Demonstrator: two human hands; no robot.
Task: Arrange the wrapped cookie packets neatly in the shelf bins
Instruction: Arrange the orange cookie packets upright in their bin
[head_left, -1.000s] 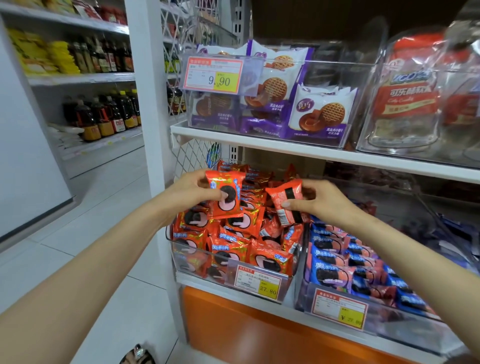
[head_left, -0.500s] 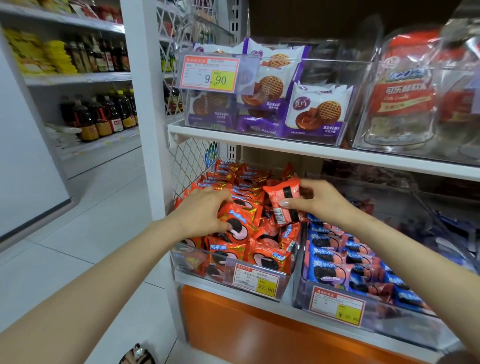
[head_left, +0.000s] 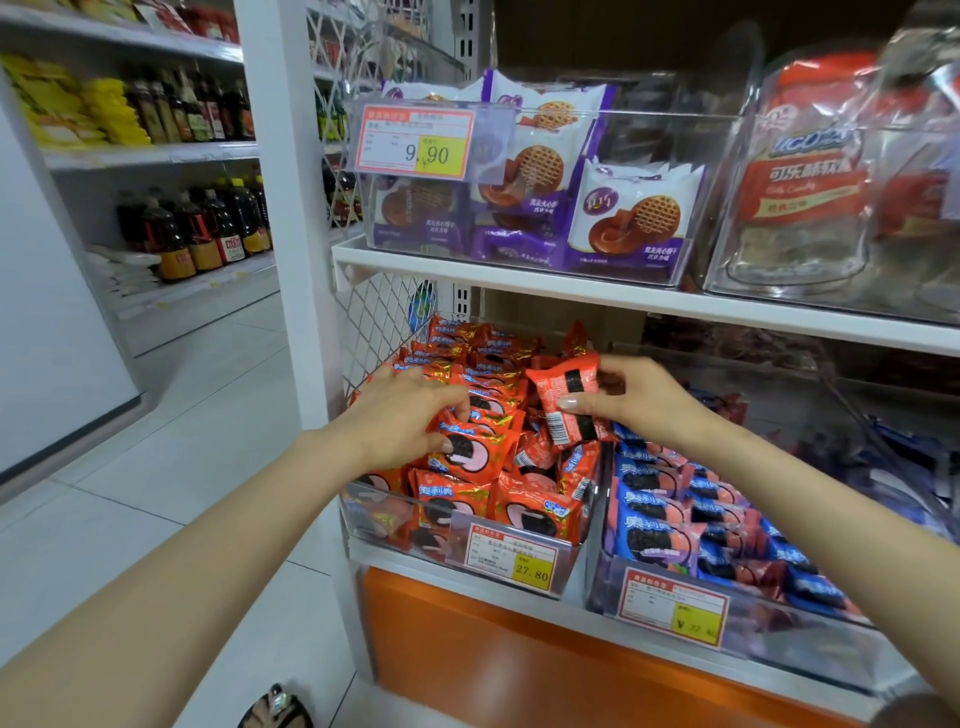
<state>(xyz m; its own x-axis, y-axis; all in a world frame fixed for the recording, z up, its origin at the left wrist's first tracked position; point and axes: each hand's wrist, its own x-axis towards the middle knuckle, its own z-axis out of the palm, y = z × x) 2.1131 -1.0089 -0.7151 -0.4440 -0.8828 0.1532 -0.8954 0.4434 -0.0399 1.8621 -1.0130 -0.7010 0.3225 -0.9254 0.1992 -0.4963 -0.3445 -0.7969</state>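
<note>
Pinching an orange packet (head_left: 563, 402), right hand (head_left: 647, 402) hovers above the crowded bin (head_left: 382, 519).

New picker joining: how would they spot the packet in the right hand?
On the lower shelf, find the left clear bin of orange packets. The right hand pinches one packet above its right side, alone showing its barcode back.

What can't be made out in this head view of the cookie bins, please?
- Head view: blue bin's price tag, digits blurred by glare.
- Whatever lies beneath the left hand, covered by it.
- Front of the orange packet the right hand pinches, turned away.
- Far-right lower bin, contents lost in reflections.
</note>
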